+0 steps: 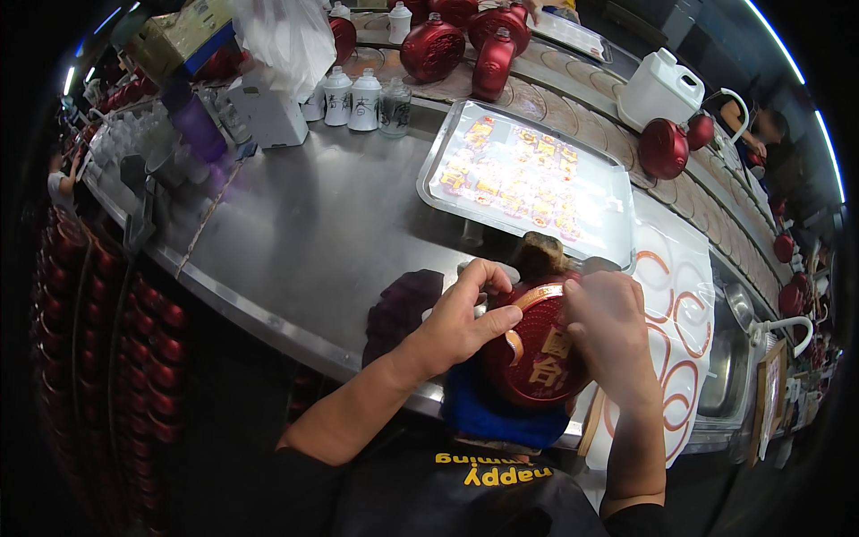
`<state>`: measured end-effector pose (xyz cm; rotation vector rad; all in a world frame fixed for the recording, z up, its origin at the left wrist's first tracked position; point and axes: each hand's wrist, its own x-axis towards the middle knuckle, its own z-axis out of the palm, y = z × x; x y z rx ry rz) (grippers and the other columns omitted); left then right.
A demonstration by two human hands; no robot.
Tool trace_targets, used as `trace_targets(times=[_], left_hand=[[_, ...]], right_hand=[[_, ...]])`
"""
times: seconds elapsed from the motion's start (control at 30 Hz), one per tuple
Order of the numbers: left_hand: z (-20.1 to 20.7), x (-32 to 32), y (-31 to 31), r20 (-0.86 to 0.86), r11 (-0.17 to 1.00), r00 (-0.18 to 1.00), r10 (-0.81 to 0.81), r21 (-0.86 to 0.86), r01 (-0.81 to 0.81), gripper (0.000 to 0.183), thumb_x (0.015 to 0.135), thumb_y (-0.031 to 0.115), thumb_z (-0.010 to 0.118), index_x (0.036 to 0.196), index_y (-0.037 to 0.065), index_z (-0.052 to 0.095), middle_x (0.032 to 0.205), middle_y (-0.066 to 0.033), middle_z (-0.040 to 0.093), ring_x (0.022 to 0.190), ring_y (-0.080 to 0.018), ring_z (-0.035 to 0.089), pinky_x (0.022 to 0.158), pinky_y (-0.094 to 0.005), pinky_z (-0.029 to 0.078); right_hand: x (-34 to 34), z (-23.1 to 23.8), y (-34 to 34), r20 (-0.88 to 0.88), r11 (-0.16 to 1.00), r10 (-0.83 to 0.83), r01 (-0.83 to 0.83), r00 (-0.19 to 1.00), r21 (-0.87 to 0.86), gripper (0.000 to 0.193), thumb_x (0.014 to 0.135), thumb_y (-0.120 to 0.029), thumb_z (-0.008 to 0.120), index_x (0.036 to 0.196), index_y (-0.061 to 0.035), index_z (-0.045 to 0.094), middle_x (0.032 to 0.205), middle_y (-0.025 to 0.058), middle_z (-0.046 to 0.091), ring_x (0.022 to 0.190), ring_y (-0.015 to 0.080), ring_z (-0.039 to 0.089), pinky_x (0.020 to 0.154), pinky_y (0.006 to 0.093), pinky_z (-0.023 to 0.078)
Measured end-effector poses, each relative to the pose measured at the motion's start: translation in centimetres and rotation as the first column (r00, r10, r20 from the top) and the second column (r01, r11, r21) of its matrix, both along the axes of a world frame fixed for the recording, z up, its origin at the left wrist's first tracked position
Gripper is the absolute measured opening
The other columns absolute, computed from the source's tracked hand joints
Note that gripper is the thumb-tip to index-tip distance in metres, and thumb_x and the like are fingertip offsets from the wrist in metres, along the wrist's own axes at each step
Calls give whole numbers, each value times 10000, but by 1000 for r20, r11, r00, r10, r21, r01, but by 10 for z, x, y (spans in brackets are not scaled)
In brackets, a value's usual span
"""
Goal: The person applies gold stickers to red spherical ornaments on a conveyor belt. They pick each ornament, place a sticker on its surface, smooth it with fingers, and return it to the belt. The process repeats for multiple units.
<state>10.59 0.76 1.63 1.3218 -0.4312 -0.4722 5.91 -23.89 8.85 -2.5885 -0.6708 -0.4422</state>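
A round, flat-faced red bottle [547, 345] with raised gold characters rests tilted against a blue cloth pad [501, 413] at the table's near edge. Across its upper left face curves an orange-gold decal strip [540, 293]. The thumb of my left hand [465, 313] presses over the strip's left part, with the fingers bent at the bottle's edge. On the other side my right hand [616, 327] is at the strip's right end, its fingers curled but smeared by motion. A brown, worn-looking piece [540, 254] stands just beyond the bottle and partly hides its top.
Ahead lies a metal tray [438, 192] with wet-looking gold-and-red decals. A white sheet [678, 240] with orange curved strips lies at the right, by a sink [723, 387]. White bottles [364, 100] stand far left; red bottles [433, 49] sit along the conveyor. A dark cloth [407, 313] lies beside my left forearm.
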Motion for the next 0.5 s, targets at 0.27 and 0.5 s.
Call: trace_targets(times=[0.27,0.5], left_hand=[[11,-50,-15,695,778,660,284,236,-583,528,853,236,805,1228,28,497,1182,-207,548,1127,-391,543,1030,-492,413],[26,-65,1,899,630,431,72,294,-719,196,788,101,724,964,61,649,1173,-203,647,1181,-384,598,1141,-611,347]], right_hand=[[-1,-5,2,1,1000,-15,15,1000,19,453,855,-71,775,1301,-52,700,1249,172,602,1184,388,564,998,481,496],[-3,-5,3,-11,999,-34,35,999,24,454,861,-74,769,1308,-48,697,1248,172,600,1186,390,563,1009,482,489]])
